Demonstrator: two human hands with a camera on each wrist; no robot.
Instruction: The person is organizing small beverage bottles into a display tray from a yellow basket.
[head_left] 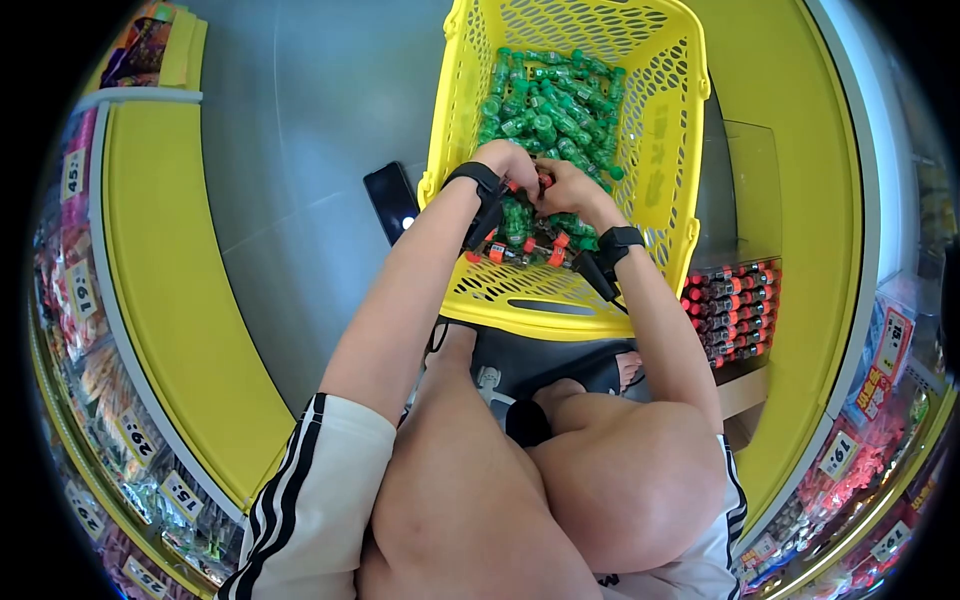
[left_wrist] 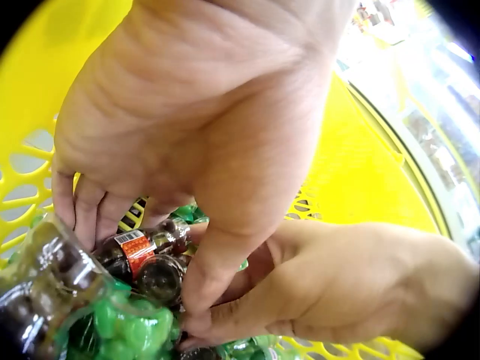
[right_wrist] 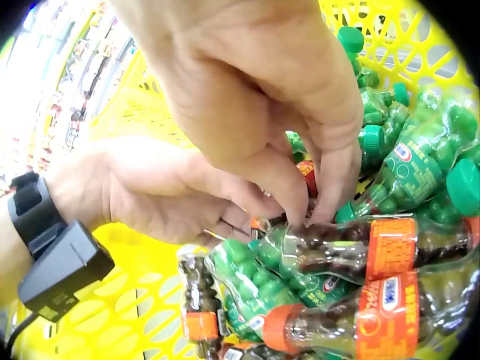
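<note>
Small dark bottles with red-orange labels (left_wrist: 137,251) lie within the curl of my left hand (head_left: 507,167), whose fingers and thumb grip them inside the yellow basket (head_left: 665,130). My right hand (head_left: 574,190) meets it from the other side, fingers bent down and pinching among dark bottles (right_wrist: 394,247); its fingertips are partly hidden. In the left wrist view the right hand (left_wrist: 345,285) touches the left thumb. Green-capped bottles with green contents (head_left: 560,110) fill the basket's far part, and several lie below the hands (right_wrist: 247,281).
A clear box of dark, red-capped bottles (head_left: 735,310) stands right of the basket. A phone (head_left: 392,200) lies on the floor (head_left: 290,130) at its left. Yellow shelf bases (head_left: 165,220) with packaged goods curve along both sides. The person's legs (head_left: 450,460) are near the basket's front.
</note>
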